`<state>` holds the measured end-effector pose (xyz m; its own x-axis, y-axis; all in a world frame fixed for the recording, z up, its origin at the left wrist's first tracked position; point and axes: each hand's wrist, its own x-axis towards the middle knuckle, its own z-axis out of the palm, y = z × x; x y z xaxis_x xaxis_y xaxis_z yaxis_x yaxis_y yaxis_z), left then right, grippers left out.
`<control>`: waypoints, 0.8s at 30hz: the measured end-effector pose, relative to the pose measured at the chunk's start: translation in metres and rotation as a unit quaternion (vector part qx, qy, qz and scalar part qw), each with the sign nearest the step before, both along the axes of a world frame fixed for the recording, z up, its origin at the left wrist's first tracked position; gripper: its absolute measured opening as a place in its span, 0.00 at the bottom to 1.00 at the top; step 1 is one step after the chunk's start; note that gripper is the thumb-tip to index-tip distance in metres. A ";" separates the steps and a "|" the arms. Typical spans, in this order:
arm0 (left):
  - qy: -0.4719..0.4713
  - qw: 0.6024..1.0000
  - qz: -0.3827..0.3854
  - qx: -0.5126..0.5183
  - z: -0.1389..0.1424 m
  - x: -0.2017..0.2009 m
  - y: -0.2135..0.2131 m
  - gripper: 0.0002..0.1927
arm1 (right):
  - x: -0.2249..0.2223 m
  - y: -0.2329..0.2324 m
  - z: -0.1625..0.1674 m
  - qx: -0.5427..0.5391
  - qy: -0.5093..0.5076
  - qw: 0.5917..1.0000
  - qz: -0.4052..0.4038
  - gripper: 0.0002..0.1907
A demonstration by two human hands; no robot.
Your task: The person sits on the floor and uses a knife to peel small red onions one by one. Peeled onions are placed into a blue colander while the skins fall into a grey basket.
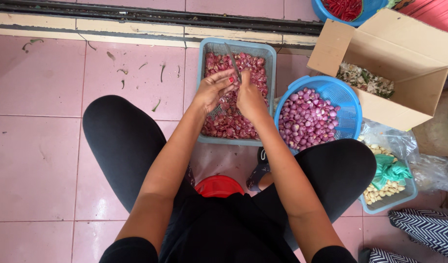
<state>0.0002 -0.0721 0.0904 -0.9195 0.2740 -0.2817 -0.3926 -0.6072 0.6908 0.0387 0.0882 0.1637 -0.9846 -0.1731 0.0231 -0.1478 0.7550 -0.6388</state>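
Both hands together over rectangular basket, right fingers around knife.

Round blue basket (peeled shallots) — cardboard box, red stool.

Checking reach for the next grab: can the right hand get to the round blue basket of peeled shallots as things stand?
Probably yes. The round blue basket sits open-topped just beside the right hand, nothing between them, though that hand holds a knife.
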 end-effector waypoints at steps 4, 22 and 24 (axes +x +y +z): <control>0.039 0.998 -0.014 -0.040 0.004 0.000 0.000 0.17 | -0.001 0.005 -0.005 0.000 0.011 1.000 -0.028 0.17; 0.088 0.994 0.015 -0.062 0.022 0.006 0.003 0.16 | -0.001 0.033 0.007 -0.038 0.047 0.998 0.010 0.18; 0.098 0.992 0.029 -0.074 0.021 0.005 0.005 0.15 | 0.002 0.029 0.009 -0.080 0.044 0.996 0.024 0.20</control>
